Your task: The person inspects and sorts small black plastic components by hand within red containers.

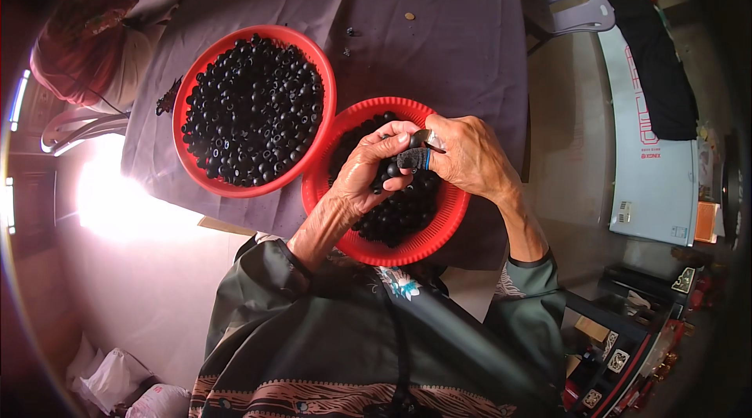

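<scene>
Over the nearer red basket (449, 222), both of my hands meet. My left hand (366, 167) is curled around several small round black pieces (384, 175), with its thumb and fingertips toward the right hand. My right hand (474, 158) pinches a small, shiny, blade-like piece (423, 138) against a black piece at the left fingertips; its exact kind is hard to make out. A dark grey knitted finger cover (412, 158) with a blue edge sits on a right finger. More black pieces (403, 218) fill the basket beneath, partly hidden by my hands.
A second red basket (332, 93), full of black cup-like pieces (254, 108), stands at the left on the purple-grey tablecloth (439, 50). Another person (94, 50) sits at far left. A grey chair (580, 10) and a long white box (646, 175) are at right.
</scene>
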Available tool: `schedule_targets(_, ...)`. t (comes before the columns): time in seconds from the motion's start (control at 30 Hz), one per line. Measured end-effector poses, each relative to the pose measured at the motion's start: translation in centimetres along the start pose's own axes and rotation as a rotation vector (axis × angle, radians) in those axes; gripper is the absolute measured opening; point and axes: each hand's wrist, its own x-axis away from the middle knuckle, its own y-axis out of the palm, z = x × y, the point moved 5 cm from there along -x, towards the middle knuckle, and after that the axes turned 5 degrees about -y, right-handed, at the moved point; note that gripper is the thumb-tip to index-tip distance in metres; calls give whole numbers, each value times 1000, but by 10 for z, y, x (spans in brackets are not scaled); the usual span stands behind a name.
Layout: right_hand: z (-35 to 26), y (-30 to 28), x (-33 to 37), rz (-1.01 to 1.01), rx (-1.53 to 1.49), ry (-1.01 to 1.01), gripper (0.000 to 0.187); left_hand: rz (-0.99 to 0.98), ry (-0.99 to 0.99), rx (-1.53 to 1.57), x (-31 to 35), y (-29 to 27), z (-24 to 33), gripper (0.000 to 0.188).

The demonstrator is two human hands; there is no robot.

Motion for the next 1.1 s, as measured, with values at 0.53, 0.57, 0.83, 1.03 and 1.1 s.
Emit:
schedule_targets(0.53,-4,4,1,18,35,1,23,80,57,-100,2,-5,2,16)
schedule_targets(0.57,-5,4,1,23,54,-1,22,84,59,-107,1,-6,1,16)
schedule_targets(0.83,-1,10,5,36,87,-30,16,116,71,-98,3,-4,1,15)
schedule_targets(1.03,1,14,7,60,110,-86,18,141,87,-112,2,-4,0,14)
schedule_targets(1.1,1,14,8,76,115,-120,19,162,76,-122,2,-4,-1,14)
